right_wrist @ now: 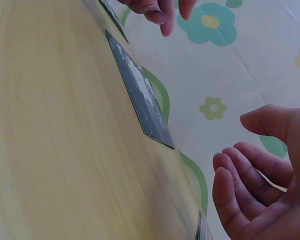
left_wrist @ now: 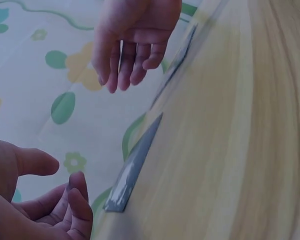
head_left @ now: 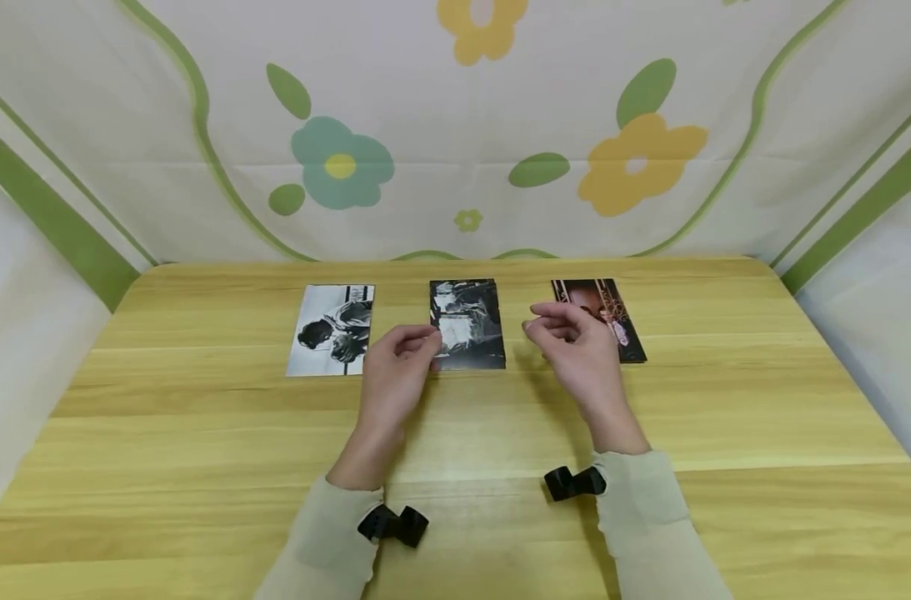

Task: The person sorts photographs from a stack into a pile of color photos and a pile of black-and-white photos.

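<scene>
Three piles or single photo cards lie in a row on a wooden table. The left black-and-white card (head_left: 322,321) shows two figures. A darker black-and-white card (head_left: 466,329) lies in the middle, with another edge peeking from beneath it. The right card (head_left: 629,337) is dark with reddish and pink tones and partly hidden by a hand. My left hand (head_left: 397,371) hovers between the left and middle cards, fingers loosely bent, thumb apart from them. My right hand (right_wrist: 265,185) is raised near the right card, a gap between thumb and fingers. Neither hand holds anything.
The wooden table (head_left: 470,467) extends toward me and to both sides. Behind it hangs a white cloth (head_left: 425,108) printed with flowers and leaves. A black wrist mount (head_left: 395,525) sits on the left sleeve, another mount (head_left: 575,483) on the right.
</scene>
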`<state>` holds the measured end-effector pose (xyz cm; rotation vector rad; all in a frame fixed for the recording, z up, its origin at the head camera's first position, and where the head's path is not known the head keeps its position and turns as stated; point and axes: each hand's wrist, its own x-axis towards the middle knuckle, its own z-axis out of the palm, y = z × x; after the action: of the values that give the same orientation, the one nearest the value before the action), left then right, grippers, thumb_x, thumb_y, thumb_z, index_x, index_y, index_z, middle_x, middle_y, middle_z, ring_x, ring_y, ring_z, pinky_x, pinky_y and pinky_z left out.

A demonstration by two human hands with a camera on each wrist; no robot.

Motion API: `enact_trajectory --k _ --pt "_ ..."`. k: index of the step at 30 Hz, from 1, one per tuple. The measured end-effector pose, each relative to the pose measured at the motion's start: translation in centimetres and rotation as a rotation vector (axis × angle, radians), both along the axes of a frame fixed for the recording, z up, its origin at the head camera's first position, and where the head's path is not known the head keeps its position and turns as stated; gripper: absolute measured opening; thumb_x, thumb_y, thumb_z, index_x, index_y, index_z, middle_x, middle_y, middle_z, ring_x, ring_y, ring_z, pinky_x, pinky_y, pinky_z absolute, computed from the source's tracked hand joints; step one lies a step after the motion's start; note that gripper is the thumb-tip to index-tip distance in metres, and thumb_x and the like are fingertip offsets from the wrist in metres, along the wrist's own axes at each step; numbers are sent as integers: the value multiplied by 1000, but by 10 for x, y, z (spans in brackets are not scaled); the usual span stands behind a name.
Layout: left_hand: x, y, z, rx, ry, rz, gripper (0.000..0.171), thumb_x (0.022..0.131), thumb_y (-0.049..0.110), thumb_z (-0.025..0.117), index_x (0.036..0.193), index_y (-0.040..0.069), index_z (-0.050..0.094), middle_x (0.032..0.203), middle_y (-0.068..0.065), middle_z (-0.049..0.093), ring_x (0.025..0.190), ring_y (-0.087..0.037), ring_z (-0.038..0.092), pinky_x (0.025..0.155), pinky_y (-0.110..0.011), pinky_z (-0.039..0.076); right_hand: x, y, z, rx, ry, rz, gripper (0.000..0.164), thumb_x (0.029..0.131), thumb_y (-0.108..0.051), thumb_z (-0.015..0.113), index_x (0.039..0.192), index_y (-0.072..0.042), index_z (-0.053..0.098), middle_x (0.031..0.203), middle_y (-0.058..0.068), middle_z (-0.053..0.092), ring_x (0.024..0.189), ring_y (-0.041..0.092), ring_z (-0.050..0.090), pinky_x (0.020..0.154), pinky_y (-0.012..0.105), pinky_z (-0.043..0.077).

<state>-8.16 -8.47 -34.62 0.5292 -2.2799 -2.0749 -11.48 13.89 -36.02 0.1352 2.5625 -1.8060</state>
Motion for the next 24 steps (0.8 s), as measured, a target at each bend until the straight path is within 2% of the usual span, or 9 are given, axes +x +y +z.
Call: enact_trajectory --k 8,13,18,21,24 --pt "-5 -10 -12 12 -10 26 23 103 12 71 123 2 76 108 -17 77 76 -17 69 73 -26 57 3 -5 -4 -17 -18 13 38 98 -25 78 133 -9 72 120 7 73 94 15 67 74 28 61" --pt "-6 -11 -16 35 -31 26 23 103 11 71 124 2 74 111 -17 77 81 -16 71 77 -24 59 2 -11 -9 -70 -30 22 38 98 -19 78 134 -6 71 118 8 72 92 13 67 75 27 61" --pt "-8 -11 -20 65 -14 39 28 102 10 71 129 1 72 114 -15 75 85 -14 73 80 -24 61 -1 -22 -16 -106 -66 38 37 100 -17 76 134 -5 71 118 10 73 93 13 68 75 23 59" --pt "-9 -10 -23 12 -1 33 31 101 9 72 131 2 71 112 -13 75 84 -14 73 79 -24 61 -2 -26 -21 -68 -73 32 39 99 -18 77 136 -7 72 124 12 74 100 17 69 75 21 57" --pt "-9 -10 -25 -76 18 1 33 100 7 71 133 2 71 110 -14 75 83 -15 73 77 -23 59 -1 -28 -25 -20 -77 27 46 98 -19 78 142 -11 69 132 11 74 110 22 69 84 24 56"
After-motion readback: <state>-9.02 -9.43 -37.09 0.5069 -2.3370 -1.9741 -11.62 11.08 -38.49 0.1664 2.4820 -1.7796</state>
